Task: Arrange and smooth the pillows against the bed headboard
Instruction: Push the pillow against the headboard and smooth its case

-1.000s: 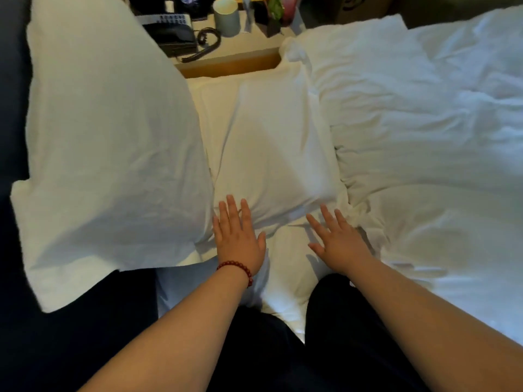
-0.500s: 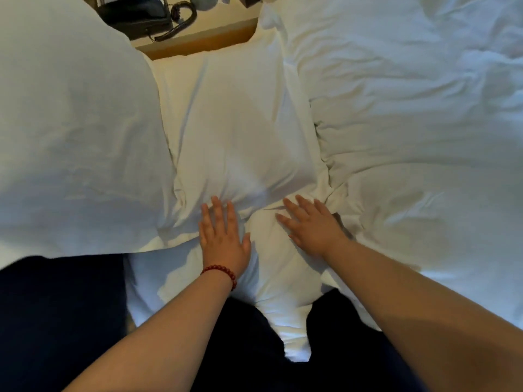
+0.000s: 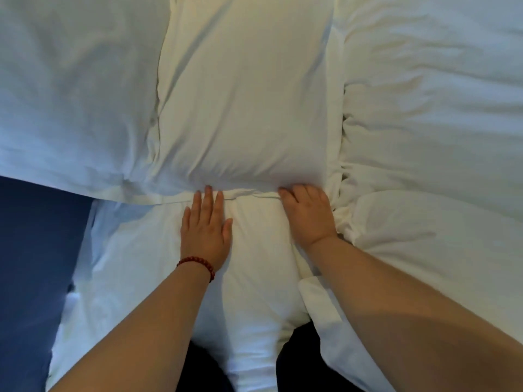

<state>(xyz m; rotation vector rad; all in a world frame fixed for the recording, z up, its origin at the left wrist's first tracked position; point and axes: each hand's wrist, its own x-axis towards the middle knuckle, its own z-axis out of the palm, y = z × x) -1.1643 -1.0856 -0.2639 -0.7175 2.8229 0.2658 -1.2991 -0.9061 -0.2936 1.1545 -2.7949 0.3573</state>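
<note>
Three white pillows lie in view. A large pillow [image 3: 70, 89] fills the upper left. The middle pillow [image 3: 243, 94] lies beside it. A lower pillow [image 3: 254, 278] sits under my arms. My left hand [image 3: 205, 227] rests flat on the lower pillow with straight fingers, and its fingertips touch the middle pillow's near edge. My right hand [image 3: 307, 213] is at the near right corner of the middle pillow. Its fingers bend down into that pillow's edge and their tips are hidden.
A rumpled white duvet [image 3: 430, 114] covers the right side and bunches against the pillows. A dark blue surface [image 3: 34, 264] borders the pillows at the left. My dark-clothed legs [image 3: 203, 372] show at the bottom edge.
The view has tilted down and closer, so the nightstand is out of sight. Both hands slid toward me to the middle pillow's near edge. The right hand's fingers went from flat to bent.
</note>
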